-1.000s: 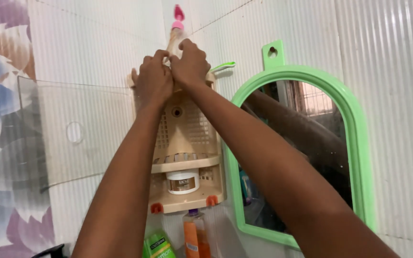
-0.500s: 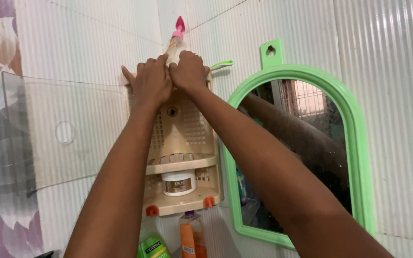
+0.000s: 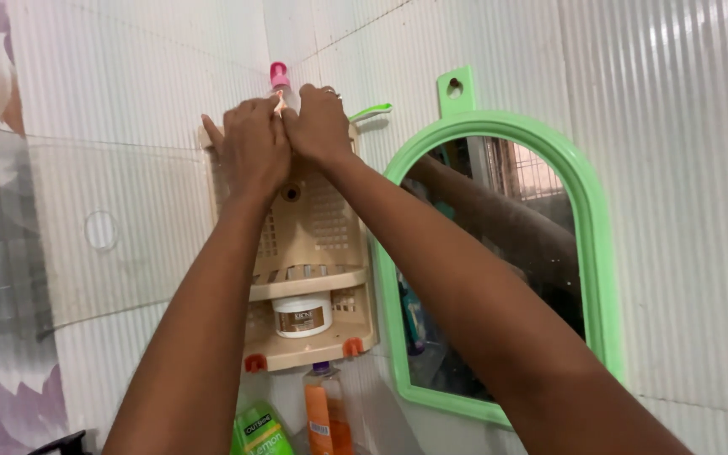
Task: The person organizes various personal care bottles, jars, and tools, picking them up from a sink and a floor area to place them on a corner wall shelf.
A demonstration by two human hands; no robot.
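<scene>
Both hands, left hand (image 3: 250,147) and right hand (image 3: 320,126), press clenched grips on the top edge of the beige corner rack (image 3: 313,244) left of the green mirror (image 3: 507,253), apparently seating it, which calls for steady even pressure.

Both hands sit lower against the top of the beige corner rack (image 3: 309,253) than a second ago. The left hand (image 3: 250,147) and right hand (image 3: 318,125) now leave the pink-capped bottle (image 3: 280,80) above them almost fully exposed. The view has shifted too: the orange bottle (image 3: 318,413) and green bottle (image 3: 259,430) below the rack show more fully.
</scene>
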